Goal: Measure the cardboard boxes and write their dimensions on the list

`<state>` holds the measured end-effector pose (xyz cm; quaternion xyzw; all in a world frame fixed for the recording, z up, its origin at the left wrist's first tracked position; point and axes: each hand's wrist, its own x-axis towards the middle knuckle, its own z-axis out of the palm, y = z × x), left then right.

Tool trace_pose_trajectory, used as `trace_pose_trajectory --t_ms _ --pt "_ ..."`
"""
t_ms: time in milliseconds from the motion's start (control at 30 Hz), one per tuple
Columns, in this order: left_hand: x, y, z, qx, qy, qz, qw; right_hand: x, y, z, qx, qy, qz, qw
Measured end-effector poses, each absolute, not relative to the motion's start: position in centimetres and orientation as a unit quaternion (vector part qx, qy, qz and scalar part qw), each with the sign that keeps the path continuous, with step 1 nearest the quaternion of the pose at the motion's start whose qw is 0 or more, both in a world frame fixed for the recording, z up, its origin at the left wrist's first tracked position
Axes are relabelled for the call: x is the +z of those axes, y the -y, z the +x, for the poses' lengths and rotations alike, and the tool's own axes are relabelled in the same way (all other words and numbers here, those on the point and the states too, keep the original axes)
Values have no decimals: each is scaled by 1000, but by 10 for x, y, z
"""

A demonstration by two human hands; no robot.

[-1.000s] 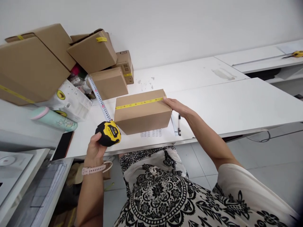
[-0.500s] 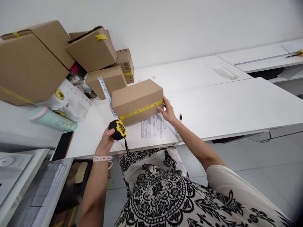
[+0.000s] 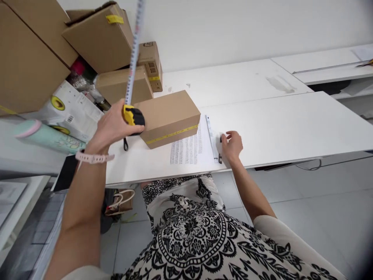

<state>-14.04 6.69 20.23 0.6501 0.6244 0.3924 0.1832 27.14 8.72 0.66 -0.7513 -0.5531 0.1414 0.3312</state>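
My left hand grips a yellow and black tape measure. Its blade stands far out, rising past the top of the view, and a black wrist cord dangles below. Just right of the case, a closed cardboard box with yellow tape along its front side rests on the table. My right hand is down at a black pen, with its fingers bent and apart. It partly covers the pen, which lies along the right edge of the papers. A printed sheet sits partly under the box.
Several cardboard boxes are stacked at the back left. A white avocado-print box, a mint bottle and a black phone are at the left. The white table runs far to the right.
The box was turned so its taped side faces front, and my right hand left it for the pen. My left hand raised the tape measure, swinging its blade upward. My view shifted slightly.
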Motion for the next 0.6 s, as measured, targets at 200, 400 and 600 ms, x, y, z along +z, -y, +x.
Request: trace_pose_trajectory --t_ms 200,400,600 --pt "216 -127 -103 27 -703 710 35 14 -78 267 145 605 -768 148" --pt "216 -147 -103 42 -716 686 121 14 -80 274 158 652 -729 138" --pt "138 -62 -58 291 -533 790 87 25 -57 300 477 503 -569 443"
